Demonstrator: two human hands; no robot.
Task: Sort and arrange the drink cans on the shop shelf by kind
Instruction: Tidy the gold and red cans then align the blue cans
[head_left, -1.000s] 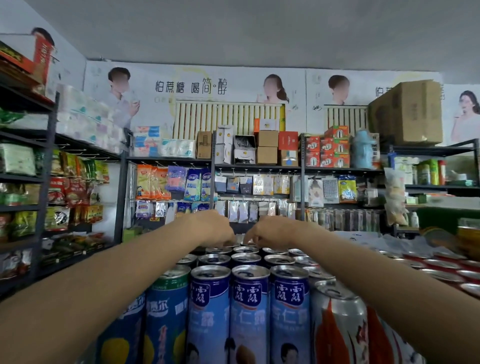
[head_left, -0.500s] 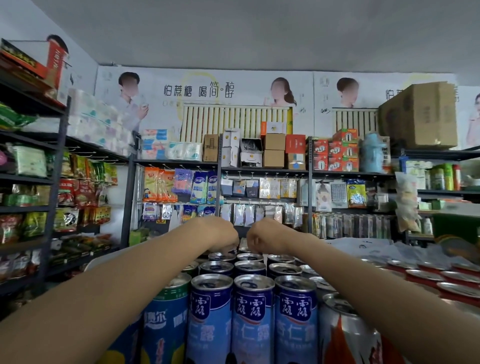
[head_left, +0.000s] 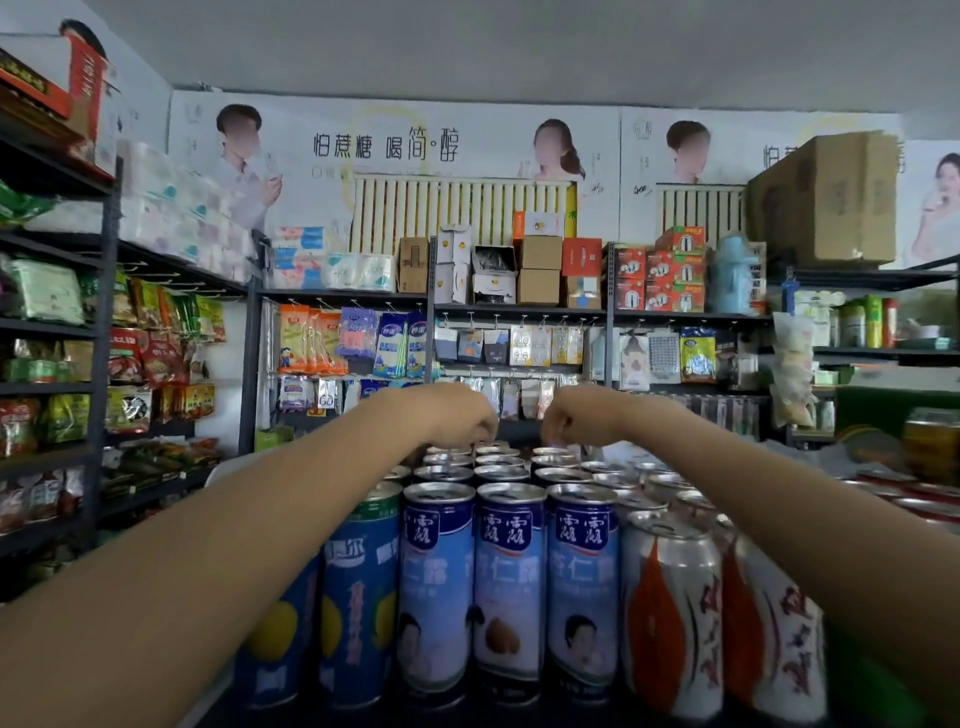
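Three rows of blue-and-white cans run away from me down the middle of the shelf top. Blue cans with yellow fruit stand to their left, and silver cans with red markings to their right. Both my arms stretch over the rows to their far end. My left hand and my right hand hover close together there, with fingers curled down towards the tops of the farthest cans. The backs of the hands hide whether any can is gripped.
Red can tops lie at the far right. Dark metal shelving with snack packets lines the left wall. Hanging goods and boxes fill the back shelves. A large cardboard box sits top right.
My hands have stayed at the far end of the can rows, and the gap between them has widened a little. My head has shifted, so the cans sit lower and nearer in view.
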